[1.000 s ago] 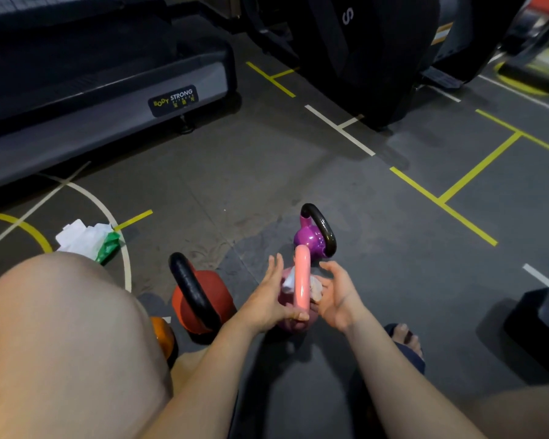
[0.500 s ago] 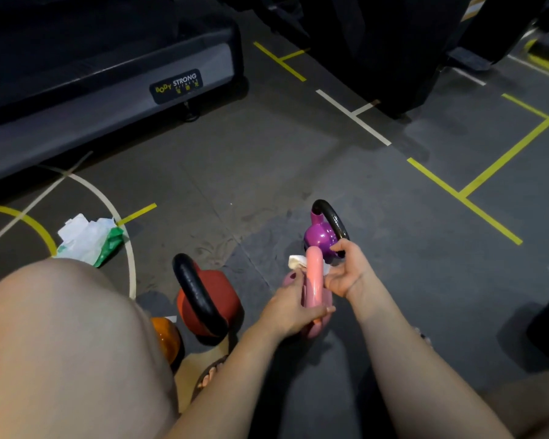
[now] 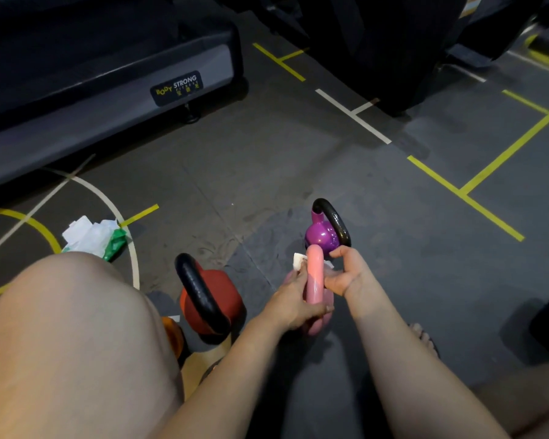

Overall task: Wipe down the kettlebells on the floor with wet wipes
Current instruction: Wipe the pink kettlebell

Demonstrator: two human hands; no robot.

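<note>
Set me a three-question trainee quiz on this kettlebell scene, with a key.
1. True or false: the purple kettlebell stands just beyond the pink kettlebell.
2. Fill in: the wipe pack lies to the ___ of the red kettlebell.
3. The wipe shows at: A) the fingertips of the left hand; B) the red kettlebell; C) the purple kettlebell.
Key: 1 true; 2 left; 3 A.
</note>
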